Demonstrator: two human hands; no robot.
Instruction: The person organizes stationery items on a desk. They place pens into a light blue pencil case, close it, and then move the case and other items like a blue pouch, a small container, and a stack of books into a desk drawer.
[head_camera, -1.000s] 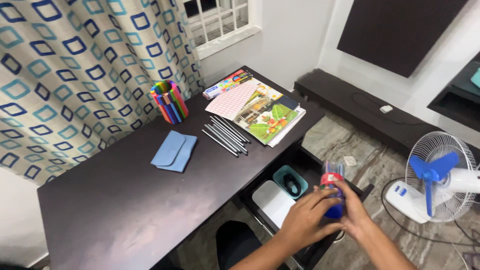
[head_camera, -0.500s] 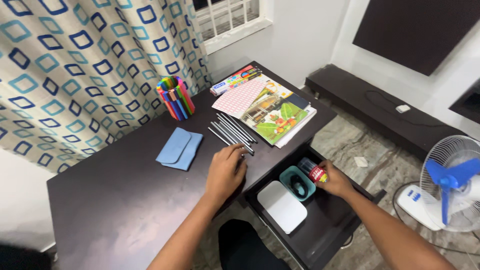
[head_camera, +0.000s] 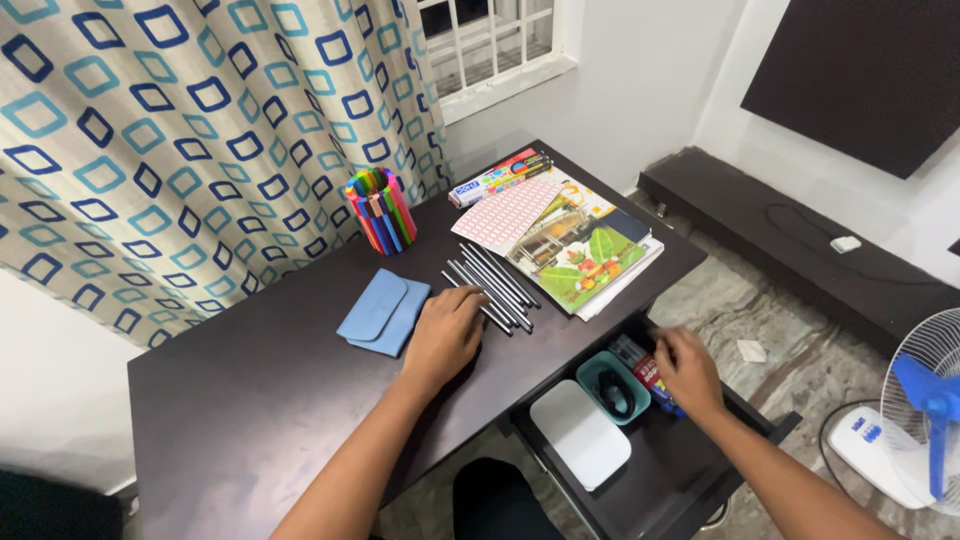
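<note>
My left hand (head_camera: 445, 335) lies palm down on the dark desk (head_camera: 250, 400). Its fingertips touch a row of several dark pencils (head_camera: 497, 283), and it holds nothing. My right hand (head_camera: 688, 372) reaches into the open drawer (head_camera: 680, 470) below the desk edge. It covers a red and blue container (head_camera: 652, 378) that lies next to a teal cup (head_camera: 610, 392). The fingers are blurred, so I cannot tell whether they grip the container.
A blue pouch (head_camera: 385, 312), a holder of coloured pens (head_camera: 382, 210), a stack of books (head_camera: 585, 250) and a flat marker box (head_camera: 500, 178) are on the desk. A white box (head_camera: 580, 445) sits in the drawer. A fan (head_camera: 925, 410) stands at the right.
My right hand has carried the red and blue container from mid-air down into the drawer. My left hand has let go of it and come to rest on the desk by the pencils.
</note>
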